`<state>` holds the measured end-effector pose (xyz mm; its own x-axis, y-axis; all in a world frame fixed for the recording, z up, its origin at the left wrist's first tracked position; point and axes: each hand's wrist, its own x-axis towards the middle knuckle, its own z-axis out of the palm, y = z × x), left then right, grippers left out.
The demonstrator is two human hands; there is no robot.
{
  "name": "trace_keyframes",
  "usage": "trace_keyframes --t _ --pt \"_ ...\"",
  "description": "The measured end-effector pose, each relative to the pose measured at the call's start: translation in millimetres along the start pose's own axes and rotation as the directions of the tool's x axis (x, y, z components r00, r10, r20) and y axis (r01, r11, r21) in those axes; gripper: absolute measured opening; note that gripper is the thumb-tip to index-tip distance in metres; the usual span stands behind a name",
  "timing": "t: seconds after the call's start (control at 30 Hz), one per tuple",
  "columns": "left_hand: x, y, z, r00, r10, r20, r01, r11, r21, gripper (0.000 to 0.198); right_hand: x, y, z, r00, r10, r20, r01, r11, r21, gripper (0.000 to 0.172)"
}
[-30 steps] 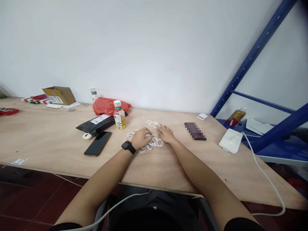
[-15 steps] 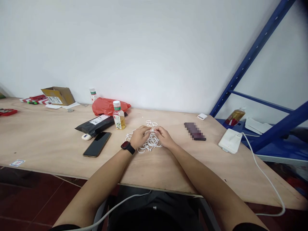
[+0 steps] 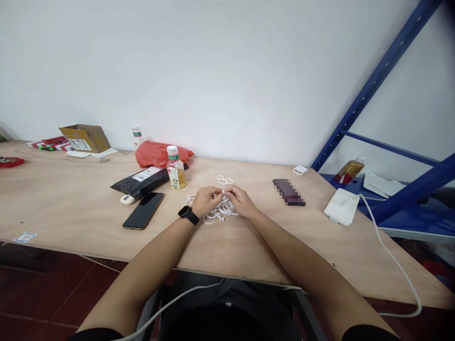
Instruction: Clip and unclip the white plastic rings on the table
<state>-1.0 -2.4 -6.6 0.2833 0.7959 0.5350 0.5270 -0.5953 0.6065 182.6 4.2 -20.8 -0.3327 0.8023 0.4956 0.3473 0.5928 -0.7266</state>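
Observation:
A heap of white plastic rings [image 3: 220, 211], several with small clips or tabs, lies on the wooden table under my hands. My left hand [image 3: 205, 201], a black watch on its wrist, is closed, thumb and fingers pinching a small white ring. From the other side my right hand [image 3: 241, 201] grips the same piece, and the fingertips of both hands nearly meet. Most of the held ring is hidden behind the fingers. Just beyond the hands, a few more white rings [image 3: 224, 180] lie apart from the heap.
Left of the hands are a drink bottle [image 3: 176, 169], a red plastic bag [image 3: 151, 154], a black parcel [image 3: 140, 183] and a phone [image 3: 144, 211]. To the right lie a pixelated dark object [image 3: 289, 192] and a white power bank [image 3: 341, 206] with a cable. A blue metal frame [image 3: 377, 80] rises at right.
My fingertips have drawn closer together around the small white piece, covering more of it. The view has shifted very slightly; the rings on the table lie as before.

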Motion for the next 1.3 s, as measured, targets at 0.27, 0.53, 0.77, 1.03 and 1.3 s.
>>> trace_keyframes --t 0.27,0.53,0.77,1.03,1.3 --pt "1 -5 6.0 0.986 -0.157 -0.050 0.143 0.967 -0.213 0.012 -1 -9 4 0.994 -0.093 0.055 0.098 0.990 -0.103 0.024" --pt "4 -2 8.6 0.978 -0.202 -0.053 0.180 0.946 -0.270 0.016 -5 -7 4 0.986 -0.159 0.059 0.167 0.966 -0.196 0.026" --pt "4 -4 1.8 0.996 -0.008 -0.091 0.007 1.000 -0.010 0.031 14 18 -6 0.987 -0.068 -0.148 0.043 0.985 -0.164 0.032" --pt "1 -7 6.5 0.992 0.070 0.109 -0.080 0.993 0.092 0.027 37 66 -25 0.965 0.246 0.086 -0.115 0.700 -0.705 0.040" --pt "2 -6 4.5 0.999 0.040 0.026 -0.042 0.995 0.092 0.022 17 49 -27 0.993 0.112 0.045 -0.071 0.845 -0.531 0.016"
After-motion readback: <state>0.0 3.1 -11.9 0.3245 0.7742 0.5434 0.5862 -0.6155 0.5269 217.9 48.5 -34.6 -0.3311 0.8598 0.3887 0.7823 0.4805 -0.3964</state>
